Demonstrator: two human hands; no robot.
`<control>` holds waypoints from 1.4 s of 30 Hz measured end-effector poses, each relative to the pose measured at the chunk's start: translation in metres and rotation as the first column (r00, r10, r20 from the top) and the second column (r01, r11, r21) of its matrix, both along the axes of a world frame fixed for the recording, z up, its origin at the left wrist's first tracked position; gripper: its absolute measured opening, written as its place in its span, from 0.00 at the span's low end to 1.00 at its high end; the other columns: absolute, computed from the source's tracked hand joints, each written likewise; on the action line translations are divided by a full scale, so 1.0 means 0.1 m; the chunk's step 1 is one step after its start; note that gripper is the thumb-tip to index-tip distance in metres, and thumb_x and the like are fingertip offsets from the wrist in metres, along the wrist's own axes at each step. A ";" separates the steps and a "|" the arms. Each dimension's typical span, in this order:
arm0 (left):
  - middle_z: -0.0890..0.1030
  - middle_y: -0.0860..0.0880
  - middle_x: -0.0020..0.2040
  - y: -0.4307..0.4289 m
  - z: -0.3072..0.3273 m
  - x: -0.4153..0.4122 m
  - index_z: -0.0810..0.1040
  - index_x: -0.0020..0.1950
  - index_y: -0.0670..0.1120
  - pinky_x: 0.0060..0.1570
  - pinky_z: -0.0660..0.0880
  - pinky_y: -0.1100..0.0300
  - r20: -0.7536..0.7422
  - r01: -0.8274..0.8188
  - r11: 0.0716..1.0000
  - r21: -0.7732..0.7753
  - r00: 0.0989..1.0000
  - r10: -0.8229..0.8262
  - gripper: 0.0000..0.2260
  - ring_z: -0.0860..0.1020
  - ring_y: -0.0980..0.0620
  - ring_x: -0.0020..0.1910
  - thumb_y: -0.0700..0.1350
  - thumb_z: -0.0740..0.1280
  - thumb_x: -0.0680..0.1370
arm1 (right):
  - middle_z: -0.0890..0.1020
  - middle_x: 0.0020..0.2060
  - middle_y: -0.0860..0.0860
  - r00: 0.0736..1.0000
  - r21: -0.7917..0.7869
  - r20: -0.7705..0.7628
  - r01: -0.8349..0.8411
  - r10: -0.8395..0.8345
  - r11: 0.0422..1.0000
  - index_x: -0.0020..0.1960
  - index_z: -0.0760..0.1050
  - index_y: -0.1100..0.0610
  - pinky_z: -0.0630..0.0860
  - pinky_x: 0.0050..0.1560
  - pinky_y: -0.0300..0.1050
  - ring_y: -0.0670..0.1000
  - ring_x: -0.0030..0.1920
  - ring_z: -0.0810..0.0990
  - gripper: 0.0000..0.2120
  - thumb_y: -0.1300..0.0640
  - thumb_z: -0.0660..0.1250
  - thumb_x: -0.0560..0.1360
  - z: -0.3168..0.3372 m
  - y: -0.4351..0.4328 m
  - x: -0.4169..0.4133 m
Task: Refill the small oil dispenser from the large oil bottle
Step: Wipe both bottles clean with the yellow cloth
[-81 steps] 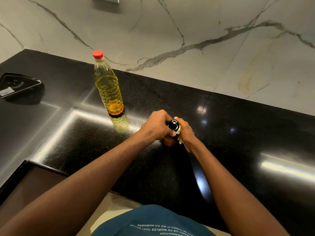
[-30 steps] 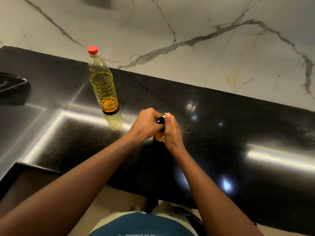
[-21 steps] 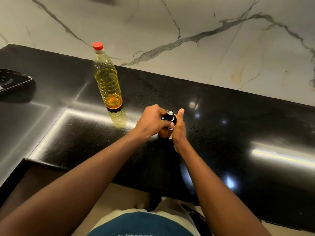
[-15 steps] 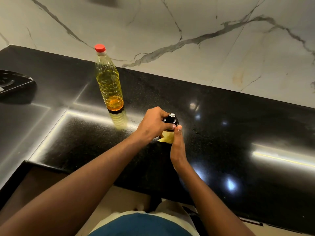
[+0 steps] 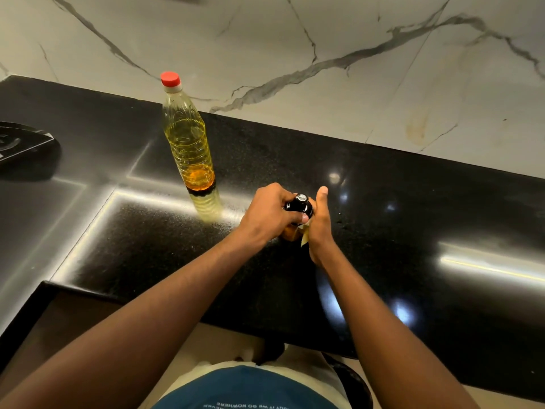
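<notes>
Your left hand curls round the black top of the small dispenser. Your right hand presses against its side, thumb straight; I cannot tell whether its fingers wrap it. If that hand only leans there, twisting the top could spin or tip the dispenser on the glossy counter. Half a second ago your right hand sat nearer you, fingertips at the label. The large bottle, beyond your left hand, stays capped.

The left hand and right hand are flanking the dispenser, leaving its top uncovered. The big oil bottle is standing upright nearby, behind and to the left. Bare counter is lying open on the right, and a black object is sitting at the far left.
</notes>
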State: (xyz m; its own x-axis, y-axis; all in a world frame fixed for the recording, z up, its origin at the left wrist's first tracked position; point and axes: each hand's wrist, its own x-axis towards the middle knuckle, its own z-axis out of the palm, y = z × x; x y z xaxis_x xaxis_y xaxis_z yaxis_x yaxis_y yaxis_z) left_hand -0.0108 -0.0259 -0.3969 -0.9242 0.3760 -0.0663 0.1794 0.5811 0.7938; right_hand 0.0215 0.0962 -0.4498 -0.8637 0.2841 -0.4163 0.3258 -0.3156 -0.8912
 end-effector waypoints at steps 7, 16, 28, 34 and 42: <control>0.82 0.51 0.46 -0.09 -0.08 0.02 0.87 0.56 0.53 0.53 0.79 0.50 -0.055 0.048 0.999 -0.003 0.997 -0.048 0.15 0.80 0.56 0.48 0.54 0.79 0.71 | 0.88 0.49 0.53 0.957 0.271 -0.166 0.277 -0.238 0.922 0.54 0.86 0.46 0.81 0.59 0.64 0.56 0.53 0.86 0.14 0.52 0.60 0.85 -0.17 -0.21 0.48; 0.75 0.51 0.74 -0.07 -0.44 0.13 0.67 0.80 0.51 0.72 0.68 0.59 0.172 -0.009 0.987 0.162 0.985 -0.019 0.46 0.72 0.56 0.72 0.55 0.84 0.66 | 0.89 0.45 0.52 0.909 0.254 -0.132 0.418 -0.396 0.872 0.57 0.85 0.55 0.83 0.52 0.48 0.47 0.45 0.86 0.09 0.62 0.67 0.83 -0.28 0.02 0.69; 0.85 0.56 0.45 0.01 -0.41 0.15 0.81 0.55 0.52 0.50 0.81 0.55 0.024 -0.052 0.981 0.189 0.999 0.048 0.23 0.82 0.61 0.46 0.53 0.84 0.63 | 0.88 0.57 0.48 0.932 0.299 -0.070 0.360 -0.356 0.884 0.65 0.84 0.51 0.80 0.66 0.56 0.49 0.59 0.85 0.12 0.57 0.64 0.85 -0.37 -0.14 0.69; 0.86 0.54 0.44 -0.01 -0.08 0.23 0.82 0.50 0.52 0.51 0.83 0.51 0.047 -0.062 0.947 0.315 0.998 0.050 0.20 0.85 0.58 0.46 0.54 0.84 0.62 | 0.87 0.49 0.60 0.910 -0.032 -0.105 0.400 -0.401 0.916 0.56 0.83 0.60 0.80 0.53 0.57 0.57 0.49 0.85 0.23 0.47 0.55 0.88 -0.03 -0.33 0.48; 0.86 0.53 0.47 -0.22 0.19 0.21 0.83 0.54 0.50 0.52 0.83 0.52 -0.004 -0.047 0.943 0.328 0.999 0.051 0.22 0.85 0.58 0.48 0.51 0.84 0.64 | 0.87 0.53 0.63 0.977 -0.594 0.050 0.196 -0.207 0.780 0.48 0.88 0.62 0.69 0.76 0.62 0.62 0.58 0.84 0.41 0.33 0.47 0.85 0.37 -0.25 0.38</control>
State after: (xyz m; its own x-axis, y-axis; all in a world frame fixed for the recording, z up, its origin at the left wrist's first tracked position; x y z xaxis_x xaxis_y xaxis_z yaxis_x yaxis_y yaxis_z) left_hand 0.0106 -0.0476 -0.3774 -0.9421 0.3292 0.0646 0.1683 0.2974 0.9398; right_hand 0.0592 0.0710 -0.4124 -0.8232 0.1549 -0.5463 0.1815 -0.8398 -0.5116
